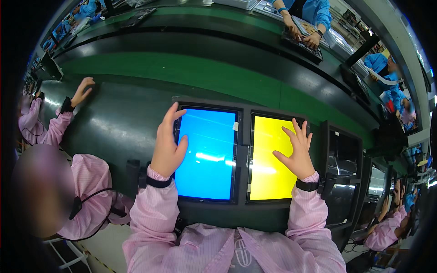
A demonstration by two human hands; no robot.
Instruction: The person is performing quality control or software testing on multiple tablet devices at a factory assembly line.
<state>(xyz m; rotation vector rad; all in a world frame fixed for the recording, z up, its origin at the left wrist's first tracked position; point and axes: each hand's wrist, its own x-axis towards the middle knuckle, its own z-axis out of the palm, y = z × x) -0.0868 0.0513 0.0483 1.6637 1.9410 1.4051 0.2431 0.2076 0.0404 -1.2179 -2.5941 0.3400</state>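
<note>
On a dark green bench point(118, 118), a blue-lit tablet point(207, 154) and a yellow-lit tablet point(267, 157) lie side by side in a dark tray point(245, 120). The left hand point(168, 143), grip spread, is at the blue one's left edge; the right hand point(299, 152), also spread, is over the yellow. Beyond, a blue-sleeved worker point(322, 16) touches a dark panel point(310, 51).

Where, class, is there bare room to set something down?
Bare bench lies between the co-worker's hand and the left hand; the green strip beyond the blue screen looks free. Rightward, dark panels crowd the yellow screen.
</note>
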